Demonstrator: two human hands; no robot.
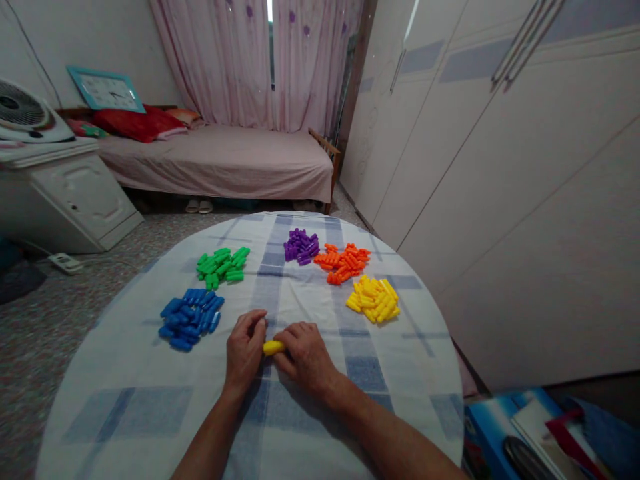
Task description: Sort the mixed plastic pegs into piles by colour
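Note:
Near the middle of the table, a small yellow plastic piece (273,347) lies between my two hands. My right hand (307,357) pinches its right end with thumb and fingers. The piece's left end runs into my left hand (245,350), whose fingers are curled and closed around it; that end is hidden. Left of my hands lies a pile of blue plastic pieces (190,319), with green pieces (223,267) beyond it. Purple pieces (301,247) are heaped at the far side, orange pieces (343,262) beside them, and a pile of yellow pieces (373,298) to the right.
A checked cloth (140,413) covers the round table. Past it stands a bed (240,160) before pink curtains (220,60). Wardrobe doors (500,200) rise on the right, above a blue box (493,427). A white cabinet (75,200) carries a fan (30,110) at left.

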